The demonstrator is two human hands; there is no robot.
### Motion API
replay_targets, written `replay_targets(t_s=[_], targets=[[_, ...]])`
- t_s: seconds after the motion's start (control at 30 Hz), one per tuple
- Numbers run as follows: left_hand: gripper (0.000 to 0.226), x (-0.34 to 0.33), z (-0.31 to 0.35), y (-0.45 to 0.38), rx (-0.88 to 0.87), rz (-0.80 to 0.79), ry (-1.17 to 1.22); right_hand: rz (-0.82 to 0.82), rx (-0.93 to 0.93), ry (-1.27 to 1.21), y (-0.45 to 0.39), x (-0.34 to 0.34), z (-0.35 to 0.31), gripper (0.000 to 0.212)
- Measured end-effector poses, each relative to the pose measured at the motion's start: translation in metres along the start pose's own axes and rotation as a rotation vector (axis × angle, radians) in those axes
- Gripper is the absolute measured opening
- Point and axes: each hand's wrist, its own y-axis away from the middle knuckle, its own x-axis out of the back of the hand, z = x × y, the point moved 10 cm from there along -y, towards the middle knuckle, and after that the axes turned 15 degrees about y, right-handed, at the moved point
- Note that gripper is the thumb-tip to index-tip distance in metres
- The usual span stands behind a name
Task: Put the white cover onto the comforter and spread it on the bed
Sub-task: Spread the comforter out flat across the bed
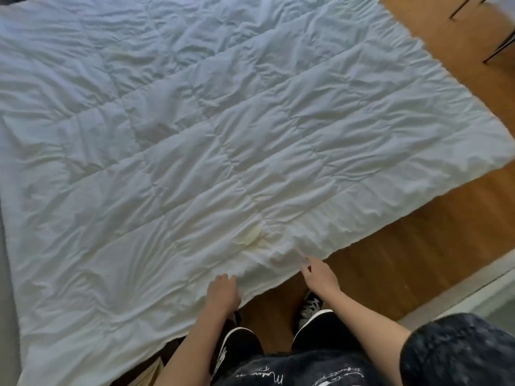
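Observation:
A white quilted comforter (223,140) lies spread flat and wrinkled on the wooden floor (404,246), filling most of the view. Its near edge runs diagonally just in front of my feet. My left hand (223,292) is at that near edge with its fingers curled over the hem, holding it. My right hand (317,274) hovers beside the same edge a little to the right. Its fingers are straight and spread, with the tips close to the hem and nothing in them.
My two black-and-white shoes (310,305) stand on the floor right at the comforter's edge. A grey surface (5,288) borders the comforter on the left. Dark thin furniture legs (498,48) stand at the top right. A pale strip (459,296) runs along the floor at the right.

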Motion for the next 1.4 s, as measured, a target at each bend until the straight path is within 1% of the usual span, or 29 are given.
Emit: replay_targets(t_s=[0.17,0.27,0.37,0.5,0.6,0.8,0.97,1.07,1.17,1.3,1.4], targets=[[0.046,-0.008,0.146,-0.007,-0.029,-0.026,-0.037,0.008,-0.119,-0.070,0.029,0.032,0.161,0.049],[0.045,-0.013,0.248,-0.011,-0.126,-0.067,-0.063,0.044,-0.236,-0.128,0.040,0.068,0.250,0.048],[0.044,-0.014,0.342,-0.014,-0.225,-0.112,-0.093,0.062,-0.339,-0.204,0.043,0.101,0.319,0.046],[0.042,-0.009,0.446,-0.038,-0.305,-0.141,-0.162,0.060,-0.403,-0.332,0.025,0.143,0.377,0.045],[0.045,-0.005,0.516,-0.067,-0.354,-0.186,-0.256,0.074,-0.431,-0.430,0.006,0.175,0.413,0.046],[0.048,0.009,0.650,-0.129,-0.412,-0.269,-0.366,0.013,-0.572,-0.558,-0.009,0.238,0.503,0.045],[0.045,0.011,0.780,-0.154,-0.532,-0.306,-0.528,0.056,-0.651,-0.642,-0.017,0.297,0.581,0.041],[0.045,-0.001,0.858,-0.171,-0.593,-0.321,-0.562,0.072,-0.691,-0.687,-0.028,0.324,0.631,0.039],[0.043,-0.020,0.931,-0.189,-0.605,-0.334,-0.600,0.066,-0.706,-0.758,-0.045,0.345,0.684,0.039],[0.041,-0.048,1.029,-0.217,-0.589,-0.335,-0.605,0.039,-0.651,-0.728,-0.085,0.378,0.770,0.039],[0.043,-0.063,1.093,-0.232,-0.520,-0.324,-0.562,0.035,-0.610,-0.701,-0.106,0.420,0.836,0.037]])
